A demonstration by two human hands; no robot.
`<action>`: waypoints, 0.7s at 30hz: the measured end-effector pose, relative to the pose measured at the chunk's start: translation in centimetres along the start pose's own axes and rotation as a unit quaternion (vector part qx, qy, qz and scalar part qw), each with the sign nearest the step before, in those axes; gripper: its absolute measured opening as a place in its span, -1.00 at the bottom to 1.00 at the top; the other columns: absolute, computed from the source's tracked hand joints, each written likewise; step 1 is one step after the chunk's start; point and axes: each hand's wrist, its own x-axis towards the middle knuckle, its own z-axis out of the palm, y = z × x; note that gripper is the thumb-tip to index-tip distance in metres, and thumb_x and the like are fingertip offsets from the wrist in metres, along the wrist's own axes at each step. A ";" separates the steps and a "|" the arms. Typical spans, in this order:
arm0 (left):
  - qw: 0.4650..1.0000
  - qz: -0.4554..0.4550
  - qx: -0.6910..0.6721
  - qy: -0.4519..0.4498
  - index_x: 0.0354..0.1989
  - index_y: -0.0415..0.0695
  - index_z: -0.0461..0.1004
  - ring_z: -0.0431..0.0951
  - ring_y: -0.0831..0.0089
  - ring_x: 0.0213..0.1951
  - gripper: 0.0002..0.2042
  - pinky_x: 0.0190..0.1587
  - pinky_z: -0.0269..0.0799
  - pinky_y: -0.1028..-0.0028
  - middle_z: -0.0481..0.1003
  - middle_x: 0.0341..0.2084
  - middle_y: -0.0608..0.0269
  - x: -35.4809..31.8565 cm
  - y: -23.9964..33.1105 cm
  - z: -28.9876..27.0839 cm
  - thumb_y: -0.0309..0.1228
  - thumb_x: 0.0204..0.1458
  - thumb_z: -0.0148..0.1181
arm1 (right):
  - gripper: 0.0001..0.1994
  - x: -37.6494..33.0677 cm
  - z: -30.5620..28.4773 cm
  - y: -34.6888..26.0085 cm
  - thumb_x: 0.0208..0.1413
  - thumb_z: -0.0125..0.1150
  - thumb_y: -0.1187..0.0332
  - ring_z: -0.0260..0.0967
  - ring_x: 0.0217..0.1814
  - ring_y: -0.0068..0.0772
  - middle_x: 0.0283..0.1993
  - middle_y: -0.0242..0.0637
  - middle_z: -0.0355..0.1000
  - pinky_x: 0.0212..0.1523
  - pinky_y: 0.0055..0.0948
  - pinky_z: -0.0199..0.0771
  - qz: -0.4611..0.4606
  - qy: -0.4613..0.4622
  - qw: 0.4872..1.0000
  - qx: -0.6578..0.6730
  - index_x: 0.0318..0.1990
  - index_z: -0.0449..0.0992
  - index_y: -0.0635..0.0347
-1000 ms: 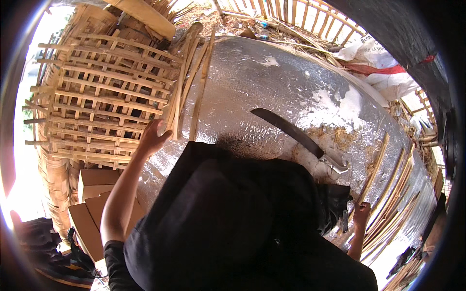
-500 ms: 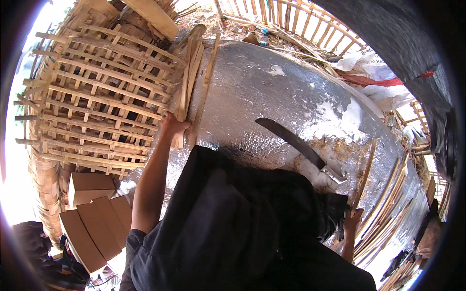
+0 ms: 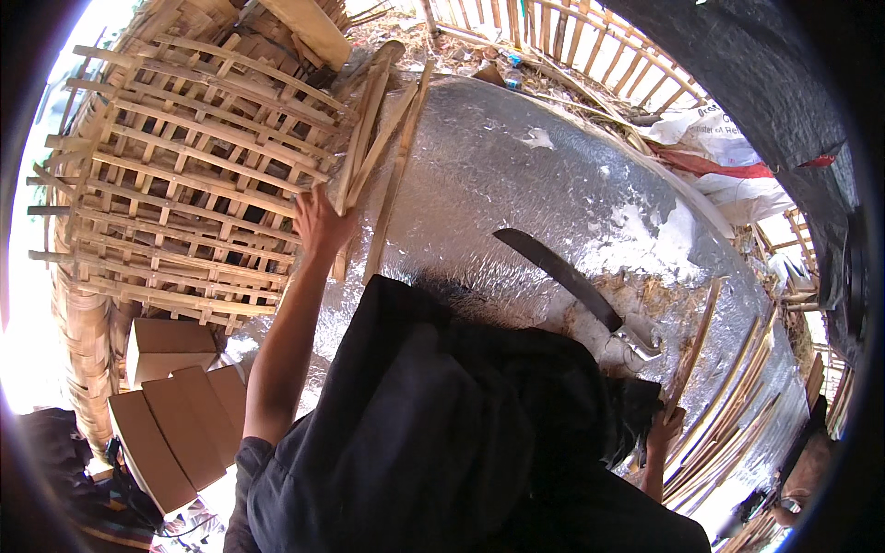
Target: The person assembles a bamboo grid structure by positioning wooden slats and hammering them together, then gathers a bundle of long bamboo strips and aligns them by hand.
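At the right edge of the woven bamboo lattice (image 3: 189, 184), my left hand (image 3: 321, 226) is closed at the lower ends of a few split bamboo strips (image 3: 362, 138). One of these slants away to the right, and a longer strip (image 3: 396, 175) lies just beyond it. My right hand (image 3: 664, 429) grips the near end of another bamboo strip (image 3: 693, 350), which points away from me. Its fingers are partly hidden by the black clothing. Between my hands, a machete (image 3: 558, 276) with a dark blade and pale handle lies on the silver foil sheet (image 3: 470, 157).
Several thin bamboo strips (image 3: 728, 415) lie on the foil to the right of my right hand. Cardboard boxes (image 3: 184, 424) stand at lower left. A slatted bamboo fence (image 3: 590, 46) and white sacks (image 3: 714, 138) border the far side, and a dark sheet (image 3: 737, 64) hangs at upper right.
My left hand has shifted slightly up toward the lattice, and one strip beside it has swung out to the right. My right hand keeps its strip, slightly lower.
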 end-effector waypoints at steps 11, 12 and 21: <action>0.962 0.254 0.080 0.055 -0.15 0.04 0.67 0.60 0.01 -0.05 -0.78 -0.01 0.54 0.08 0.62 -0.15 0.05 10.8 7.1 4.5 -0.29 0.05 0.23 | -0.73 -7.7 -3.6 -6.7 0.39 -0.03 0.31 0.25 0.00 0.08 -0.11 0.00 0.25 0.11 0.01 0.28 -0.142 -0.005 0.986 -0.084 0.07 0.30 0.34; 0.957 0.260 0.102 0.082 -0.16 0.05 0.69 0.63 0.01 -0.13 -0.78 -0.05 0.56 0.11 0.63 -0.19 0.04 10.8 8.1 4.7 -0.25 0.06 0.22 | -0.73 -7.9 -3.7 -6.7 0.39 -0.03 0.31 0.25 0.00 0.07 -0.11 -0.01 0.26 0.10 0.00 0.28 -0.127 -0.009 0.988 -0.087 0.06 0.30 0.34; 0.985 0.157 -0.064 0.039 -0.28 -0.02 0.69 0.65 -0.03 -0.22 -0.84 -0.12 0.59 0.13 0.65 -0.31 0.04 10.8 8.8 6.1 -0.29 0.01 0.31 | -0.79 -7.5 -3.9 -5.5 0.32 0.05 0.36 0.30 -0.06 0.00 -0.15 -0.05 0.33 0.02 -0.08 0.33 -0.057 -0.027 0.994 -0.093 -0.02 0.36 0.30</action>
